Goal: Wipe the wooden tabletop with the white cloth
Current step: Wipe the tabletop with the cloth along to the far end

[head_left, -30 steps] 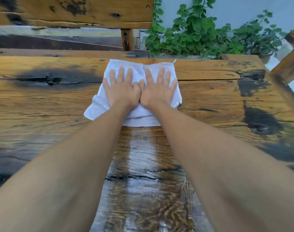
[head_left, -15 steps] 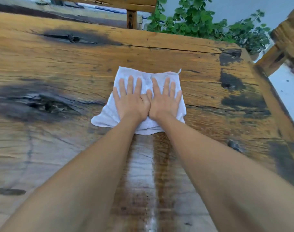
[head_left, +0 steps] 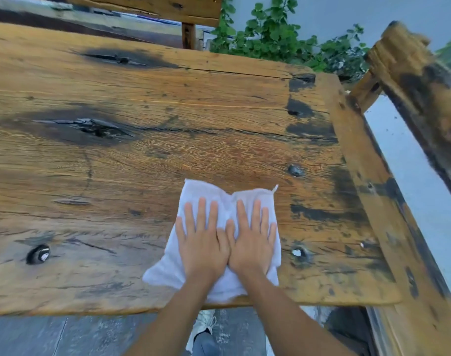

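The white cloth [head_left: 209, 195] lies spread on the wooden tabletop [head_left: 168, 155], close to its near edge and right of the middle. My left hand [head_left: 201, 244] and my right hand [head_left: 252, 244] rest side by side on top of it, palms flat, fingers stretched out and slightly apart, thumbs touching. Neither hand curls around the fabric; both press it down onto the wood. The cloth's rear corners stick out beyond my fingertips, and its near hem reaches the table's front edge between my forearms.
A wooden bench back [head_left: 147, 6] stands beyond the far edge. Green plants [head_left: 270, 39] grow at the back right. A thick wooden chair frame [head_left: 419, 80] rises beside the right edge. Below the near edge are the grey floor and my shoe [head_left: 205, 322].
Both hands have slid the cloth from the far edge of the table toward me, down to the near edge. The hands stayed flat and together the whole way.
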`<action>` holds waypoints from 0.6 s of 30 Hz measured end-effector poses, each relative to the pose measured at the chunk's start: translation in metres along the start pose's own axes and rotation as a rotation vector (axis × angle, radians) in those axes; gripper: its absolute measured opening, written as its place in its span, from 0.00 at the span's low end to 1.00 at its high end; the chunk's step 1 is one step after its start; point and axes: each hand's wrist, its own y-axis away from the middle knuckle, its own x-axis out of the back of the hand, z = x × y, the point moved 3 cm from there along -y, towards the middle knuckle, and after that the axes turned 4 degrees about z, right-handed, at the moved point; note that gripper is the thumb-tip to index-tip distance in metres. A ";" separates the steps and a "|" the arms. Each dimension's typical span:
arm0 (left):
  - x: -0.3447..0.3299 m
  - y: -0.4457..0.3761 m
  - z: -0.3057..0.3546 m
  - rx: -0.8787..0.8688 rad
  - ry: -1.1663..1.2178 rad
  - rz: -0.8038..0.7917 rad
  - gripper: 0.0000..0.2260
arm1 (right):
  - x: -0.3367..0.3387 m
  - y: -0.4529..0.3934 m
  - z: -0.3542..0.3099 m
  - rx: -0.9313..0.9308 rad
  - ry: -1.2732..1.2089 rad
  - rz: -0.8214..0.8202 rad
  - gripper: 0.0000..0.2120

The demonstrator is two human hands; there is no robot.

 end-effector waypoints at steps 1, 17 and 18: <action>0.000 0.020 0.001 0.008 0.004 -0.002 0.28 | 0.002 0.018 0.007 -0.021 0.004 -0.003 0.28; -0.004 0.009 0.022 0.125 -0.039 -0.033 0.28 | 0.005 0.004 0.019 -0.242 0.034 -0.062 0.36; -0.005 -0.005 0.025 0.135 -0.035 -0.031 0.28 | 0.003 -0.012 0.017 -0.234 0.035 -0.057 0.37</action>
